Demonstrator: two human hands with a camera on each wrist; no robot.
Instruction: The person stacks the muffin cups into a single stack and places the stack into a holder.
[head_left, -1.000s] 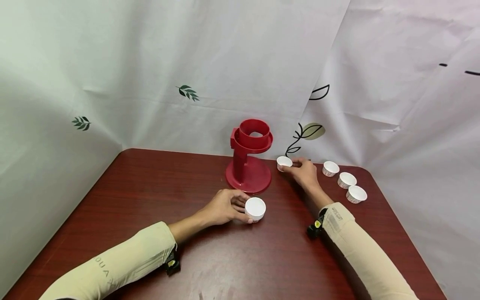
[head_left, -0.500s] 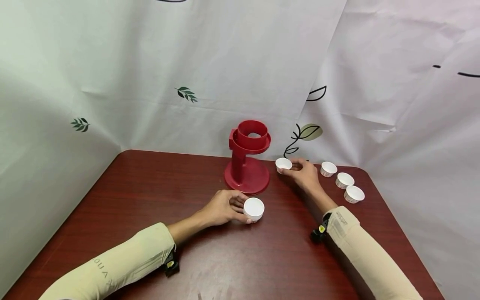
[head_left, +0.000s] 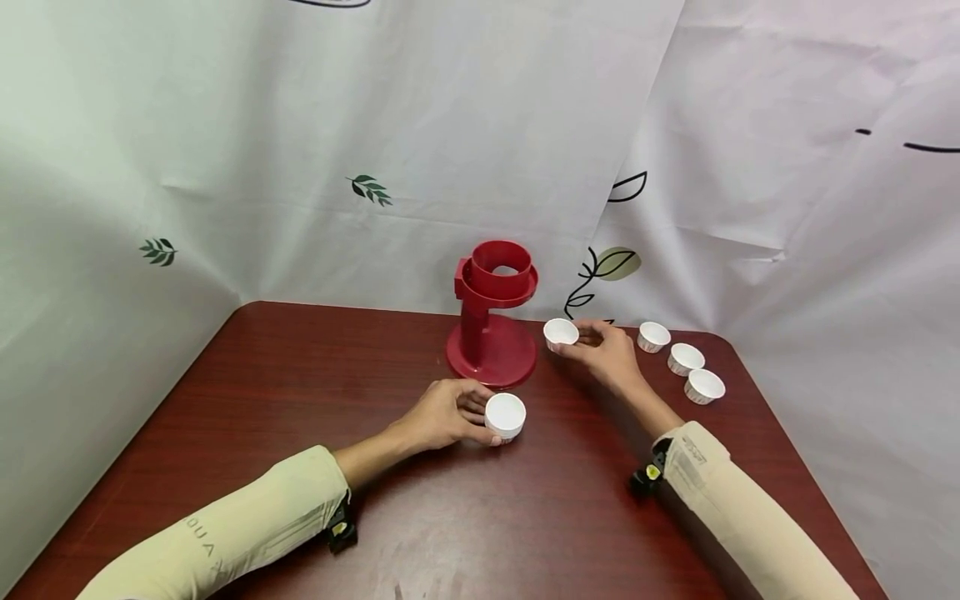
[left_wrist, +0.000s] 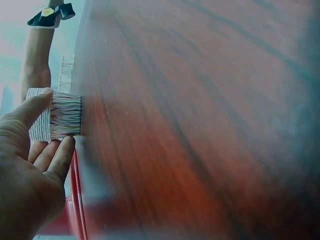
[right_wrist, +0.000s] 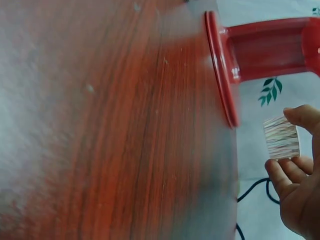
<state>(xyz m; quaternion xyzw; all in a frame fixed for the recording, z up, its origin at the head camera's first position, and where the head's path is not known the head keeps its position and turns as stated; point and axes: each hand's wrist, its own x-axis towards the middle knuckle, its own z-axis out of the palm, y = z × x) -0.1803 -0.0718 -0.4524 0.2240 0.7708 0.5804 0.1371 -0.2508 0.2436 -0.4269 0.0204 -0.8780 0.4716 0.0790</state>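
Note:
My left hand (head_left: 441,414) holds a stack of white paper baking cups (head_left: 505,416) upright on the table, just in front of the red stand. In the left wrist view, the stack (left_wrist: 55,114) shows many nested rims and a patterned side, with the thumb and fingers on opposite sides. My right hand (head_left: 604,350) pinches a single white baking cup (head_left: 561,332) to the right of the stand. Seen from the right wrist, this cup (right_wrist: 281,137) hangs clear of the tabletop between thumb and fingertips.
The red stand (head_left: 492,350) has a round base, an upright post and a ring-shaped holder on top. Three more white cups (head_left: 686,359) sit by the table's (head_left: 300,375) back right corner. A white curtain (head_left: 420,125) hangs behind the table.
My right hand has raised its cup and brought it slightly left, toward the stand. The left hand keeps its hold on the stack. The head view has shifted slightly.

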